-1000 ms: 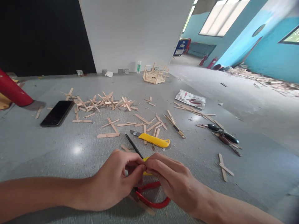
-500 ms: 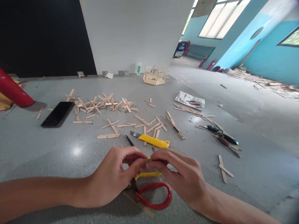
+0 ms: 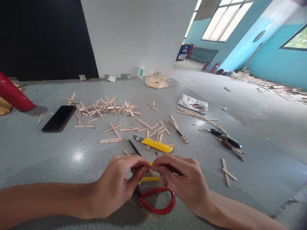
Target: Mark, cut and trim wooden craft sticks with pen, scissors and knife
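Note:
My left hand (image 3: 120,185) and my right hand (image 3: 183,183) meet fingertip to fingertip low in the middle of the view. Both are closed in a pinch on something tiny, mostly hidden by the fingers; I cannot make out what it is. Just below them lies a pair of scissors with red handles (image 3: 173,202), partly covered by my left hand. A yellow strip-like thing (image 3: 151,179) shows behind the fingers. Beyond them rest a yellow utility knife (image 3: 157,145) and a black pen-like stick (image 3: 134,147).
Wooden sticks (image 3: 110,140) lie scattered over the grey surface. A phone (image 3: 59,118) is at the left, a red cylinder (image 3: 15,92) beyond it. Keys (image 3: 225,139) and a white packet (image 3: 193,103) lie right. A stick-built frame (image 3: 157,80) and glue tube (image 3: 141,72) stand at the back.
My hands stay pinched together, with small finger shifts. The right hand has moved slightly left. The whole view has shifted a little.

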### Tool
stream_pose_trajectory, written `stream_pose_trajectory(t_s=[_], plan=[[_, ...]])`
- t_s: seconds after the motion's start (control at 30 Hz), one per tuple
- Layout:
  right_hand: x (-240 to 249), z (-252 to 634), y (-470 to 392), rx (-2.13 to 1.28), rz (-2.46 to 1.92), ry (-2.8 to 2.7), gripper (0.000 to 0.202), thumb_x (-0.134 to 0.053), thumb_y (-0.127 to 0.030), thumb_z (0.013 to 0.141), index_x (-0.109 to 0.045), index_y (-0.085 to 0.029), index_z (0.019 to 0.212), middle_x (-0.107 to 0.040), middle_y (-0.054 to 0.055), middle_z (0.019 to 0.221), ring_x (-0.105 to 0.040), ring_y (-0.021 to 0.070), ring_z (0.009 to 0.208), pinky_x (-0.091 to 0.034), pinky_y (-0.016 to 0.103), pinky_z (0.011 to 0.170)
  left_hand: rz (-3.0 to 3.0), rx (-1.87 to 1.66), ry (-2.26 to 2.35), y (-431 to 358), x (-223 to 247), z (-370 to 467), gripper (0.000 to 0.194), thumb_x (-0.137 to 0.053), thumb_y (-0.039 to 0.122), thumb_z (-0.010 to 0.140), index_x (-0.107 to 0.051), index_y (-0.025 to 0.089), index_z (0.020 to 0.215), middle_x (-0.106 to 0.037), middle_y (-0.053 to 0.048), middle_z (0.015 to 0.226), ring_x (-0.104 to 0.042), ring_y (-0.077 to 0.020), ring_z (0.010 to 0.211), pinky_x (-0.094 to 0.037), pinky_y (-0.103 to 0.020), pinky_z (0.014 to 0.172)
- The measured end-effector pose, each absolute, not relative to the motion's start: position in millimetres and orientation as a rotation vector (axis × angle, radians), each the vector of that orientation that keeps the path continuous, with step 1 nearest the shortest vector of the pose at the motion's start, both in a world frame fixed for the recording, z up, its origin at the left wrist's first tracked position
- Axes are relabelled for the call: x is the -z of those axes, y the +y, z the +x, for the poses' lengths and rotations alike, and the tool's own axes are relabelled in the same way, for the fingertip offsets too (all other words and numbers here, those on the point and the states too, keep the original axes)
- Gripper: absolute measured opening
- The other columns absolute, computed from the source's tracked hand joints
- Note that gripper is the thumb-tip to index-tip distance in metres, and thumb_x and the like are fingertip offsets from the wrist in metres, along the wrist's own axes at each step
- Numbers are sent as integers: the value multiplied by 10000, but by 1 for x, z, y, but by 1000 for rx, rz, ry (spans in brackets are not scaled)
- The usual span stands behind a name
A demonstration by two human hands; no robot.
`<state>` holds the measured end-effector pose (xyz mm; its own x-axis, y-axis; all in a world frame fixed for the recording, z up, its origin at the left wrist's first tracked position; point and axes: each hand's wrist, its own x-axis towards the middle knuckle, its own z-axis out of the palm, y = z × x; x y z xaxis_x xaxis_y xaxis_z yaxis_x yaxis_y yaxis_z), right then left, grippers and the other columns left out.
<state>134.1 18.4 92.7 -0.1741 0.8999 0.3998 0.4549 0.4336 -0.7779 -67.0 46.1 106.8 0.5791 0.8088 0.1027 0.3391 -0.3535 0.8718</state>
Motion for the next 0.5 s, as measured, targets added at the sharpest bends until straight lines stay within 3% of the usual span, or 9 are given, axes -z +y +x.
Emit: stream_pose_trajectory(t_s=[0.1, 0.3, 0.43, 0.5], plan=[[-90, 132, 20, -635, -1177, -1767, 221, -628, -212, 948, -734, -187, 755, -601, -18, 495, -524, 97, 395, -447, 229, 443, 1958, -602, 911, 50, -105, -68, 175, -552, 257, 1001, -709, 184, 975, -782, -23, 869, -716, -163, 752, -519, -238, 703], [-81, 125, 18, -1212, -1272, -1423, 230, -695, -325, 890, -678, -174, 717, -541, -44, 458, -553, 111, 371, -465, 216, 403, 2274, -732, 866, 45, -79, -74, 241, -475, 190, 1026, -705, 186, 954, -749, -70, 856, -687, -182, 769, -527, -260, 712], [-83, 130, 27, -1318, -1216, -1381, 279, -743, -391, 850, -656, -172, 702, -580, -27, 522, -599, 120, 409, -485, 221, 421, 2351, -855, 785, 50, -74, -77, 235, -480, 185, 1025, -705, 177, 958, -729, -66, 816, -654, -173, 726, -521, -264, 693], [-85, 141, 42, -1285, -1161, -1515, 265, -714, -419, 876, -686, -170, 792, -646, 8, 596, -649, 149, 481, -540, 255, 478, 2321, -875, 830, 60, -82, -76, 203, -527, 196, 1010, -702, 169, 911, -718, -45, 774, -633, -160, 671, -499, -263, 662]])
